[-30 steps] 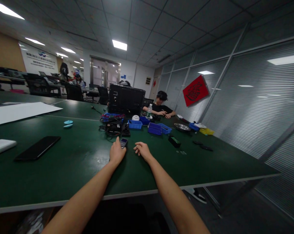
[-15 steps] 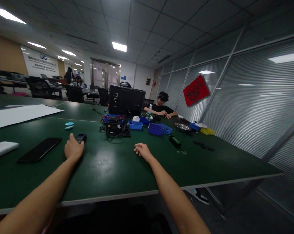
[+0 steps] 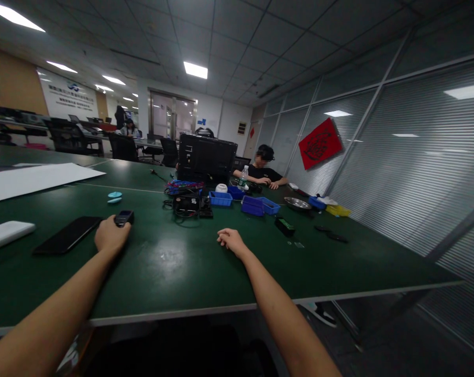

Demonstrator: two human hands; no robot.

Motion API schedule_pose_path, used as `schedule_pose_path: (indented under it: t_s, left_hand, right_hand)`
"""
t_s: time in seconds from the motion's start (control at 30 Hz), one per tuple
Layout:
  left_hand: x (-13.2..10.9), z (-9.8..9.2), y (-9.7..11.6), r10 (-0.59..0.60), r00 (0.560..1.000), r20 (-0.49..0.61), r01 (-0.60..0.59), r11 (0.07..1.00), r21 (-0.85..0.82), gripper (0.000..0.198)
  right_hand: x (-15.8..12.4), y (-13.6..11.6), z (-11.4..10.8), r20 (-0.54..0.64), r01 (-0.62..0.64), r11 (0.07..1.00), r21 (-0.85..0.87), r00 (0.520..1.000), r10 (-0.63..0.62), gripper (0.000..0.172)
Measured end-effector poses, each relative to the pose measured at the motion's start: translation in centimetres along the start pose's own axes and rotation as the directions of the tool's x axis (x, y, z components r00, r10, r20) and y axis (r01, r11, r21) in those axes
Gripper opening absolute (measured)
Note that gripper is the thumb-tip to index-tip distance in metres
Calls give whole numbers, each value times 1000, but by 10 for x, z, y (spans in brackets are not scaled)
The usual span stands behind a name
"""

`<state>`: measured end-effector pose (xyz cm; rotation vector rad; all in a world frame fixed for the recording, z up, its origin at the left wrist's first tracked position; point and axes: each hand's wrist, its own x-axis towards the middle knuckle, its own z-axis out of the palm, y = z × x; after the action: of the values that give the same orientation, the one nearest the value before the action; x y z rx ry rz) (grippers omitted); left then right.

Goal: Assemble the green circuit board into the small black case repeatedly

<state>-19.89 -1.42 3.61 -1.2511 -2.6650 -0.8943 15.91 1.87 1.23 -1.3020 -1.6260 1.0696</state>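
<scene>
On the left part of the green table (image 3: pixel 174 283), my left hand (image 3: pixel 111 234) is closed round a small black device (image 3: pixel 124 217) with a little screen. A black tablet-like slab (image 3: pixel 68 234) lies just left of that hand, and a light-blue item (image 3: pixel 114 197) sits beyond it. My right hand (image 3: pixel 230 240) rests near the middle of the table, its fingers loosely curled with nothing visible in them. Behind it stand a blue tray (image 3: pixel 220 199) and a darker blue bin (image 3: pixel 253 206).
A white slab (image 3: pixel 9 234) lies far left. Tangled cables and a black box (image 3: pixel 186 204) sit before a large black monitor (image 3: pixel 207 159). A person (image 3: pixel 263 167) sits across the table, near a bottle (image 3: pixel 243 176) and a metal dish (image 3: pixel 297 203).
My left hand has moved slightly left, and the small black device has shifted and turned with it. My right hand stays in place. The camera view has tilted a little.
</scene>
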Motion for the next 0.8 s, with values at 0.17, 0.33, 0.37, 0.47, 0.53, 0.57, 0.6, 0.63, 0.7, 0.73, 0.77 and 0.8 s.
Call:
schedule_pose_path:
  t_s: [0.17,0.33,0.37,0.47,0.53,0.57,0.6,0.63,0.7,0.73,0.77,0.8]
  left_hand:
    - [-31,9,31,325,938,120,-325,945,-23,49]
    - [-70,32,79,482,857,179,-467,876,-125,51]
    - [-79,37,90,505,839,202,-480,862,-161,51]
    - [-109,51,122,571,780,255,-496,813,-304,52]
    - [-130,60,141,601,730,325,-444,779,-443,50]
    - [-139,65,149,617,709,341,-408,754,-515,47]
    - [-147,70,155,637,691,341,-380,721,-579,45]
    - [-154,74,159,667,668,331,-365,681,-635,43]
    - [-161,83,164,710,640,294,-348,609,-713,40]
    - [-162,86,164,717,639,279,-337,587,-736,40]
    - [-161,89,163,710,649,271,-320,579,-750,40]
    - [-159,91,162,692,667,274,-296,584,-756,42]
  right_hand:
    - [1,2,0,3,3,1000,0,1000,-3,15]
    - [5,7,1,-12,10,1000,25,1000,-10,15]
    - [6,8,1,-19,9,1000,26,1000,-9,16]
    - [7,10,1,-74,16,1000,-3,997,-16,18]
    - [7,9,-1,-160,57,995,-78,985,-69,21]
    - [6,7,-3,-212,82,987,-138,971,-111,23]
    - [5,6,-5,-261,97,973,-211,953,-152,26]
    - [3,4,-6,-301,97,952,-291,935,-187,31]
    - [-1,1,-7,-336,50,893,-447,916,-219,43]
    - [-3,0,-6,-329,14,857,-515,920,-213,49]
    - [-5,-1,-5,-308,-14,818,-575,930,-201,55]
    - [-6,-1,-3,-277,-31,778,-628,943,-186,59]
